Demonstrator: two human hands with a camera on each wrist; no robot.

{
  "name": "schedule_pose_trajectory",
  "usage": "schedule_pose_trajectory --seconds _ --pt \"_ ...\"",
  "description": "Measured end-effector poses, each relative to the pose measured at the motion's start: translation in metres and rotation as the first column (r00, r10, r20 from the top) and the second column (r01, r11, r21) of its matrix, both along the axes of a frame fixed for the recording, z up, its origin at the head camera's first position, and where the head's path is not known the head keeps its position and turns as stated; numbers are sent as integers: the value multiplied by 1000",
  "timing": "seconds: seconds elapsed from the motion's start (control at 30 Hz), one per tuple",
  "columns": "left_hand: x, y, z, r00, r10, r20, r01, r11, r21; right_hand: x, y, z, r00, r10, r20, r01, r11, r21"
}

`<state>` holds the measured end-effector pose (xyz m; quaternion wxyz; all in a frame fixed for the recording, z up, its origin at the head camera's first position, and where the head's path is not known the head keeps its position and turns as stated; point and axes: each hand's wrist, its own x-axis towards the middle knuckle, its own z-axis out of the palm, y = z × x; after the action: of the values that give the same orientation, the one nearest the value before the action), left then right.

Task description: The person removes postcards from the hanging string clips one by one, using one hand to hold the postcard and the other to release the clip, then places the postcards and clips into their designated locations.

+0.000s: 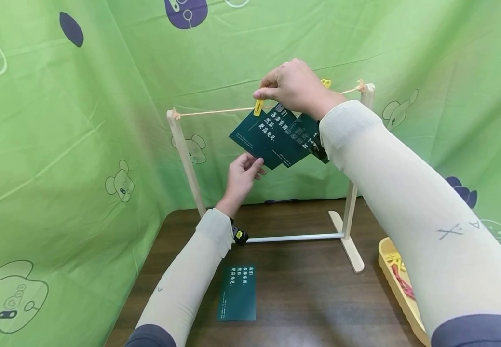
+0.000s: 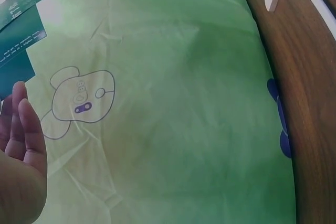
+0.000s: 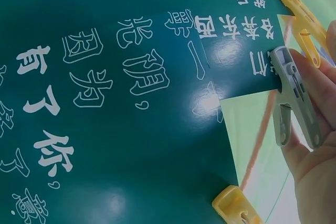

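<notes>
My right hand (image 1: 295,86) pinches a yellow clothespin (image 1: 258,108) at the string, over the top of a dark green printed card (image 1: 252,135). Lower down, my left hand (image 1: 241,177) holds that card by its bottom edge between thumb and fingers. More green cards (image 3: 115,129) hang overlapping to its right, partly hidden by my right forearm in the head view. In the right wrist view, a grey clothespin (image 3: 296,90) grips a card's edge beside my fingers, and another yellow clothespin (image 3: 236,205) sits at the bottom.
The orange string (image 1: 215,112) runs between two wooden posts (image 1: 186,159) of a stand with a white crossbar (image 1: 295,238). One more green card (image 1: 237,294) lies on the brown table (image 1: 302,289). A yellow tray (image 1: 399,284) with yellow and red clothespins stands right. Green cloth hangs behind.
</notes>
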<state>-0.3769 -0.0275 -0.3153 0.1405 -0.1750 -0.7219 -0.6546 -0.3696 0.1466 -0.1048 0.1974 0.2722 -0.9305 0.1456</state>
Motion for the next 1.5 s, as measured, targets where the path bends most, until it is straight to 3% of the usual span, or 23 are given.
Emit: schedule_pose_trajectory --seconds 0.9,1.5 --pt "-3 -3 -1 1000 2 3 -2 1000 -5 2 1 8 1000 4 -29 -4 1000 -5" --pt "-4 -4 -2 1000 6 -12 -6 1000 -10 2 6 9 1000 -8 -29 6 998 -66"
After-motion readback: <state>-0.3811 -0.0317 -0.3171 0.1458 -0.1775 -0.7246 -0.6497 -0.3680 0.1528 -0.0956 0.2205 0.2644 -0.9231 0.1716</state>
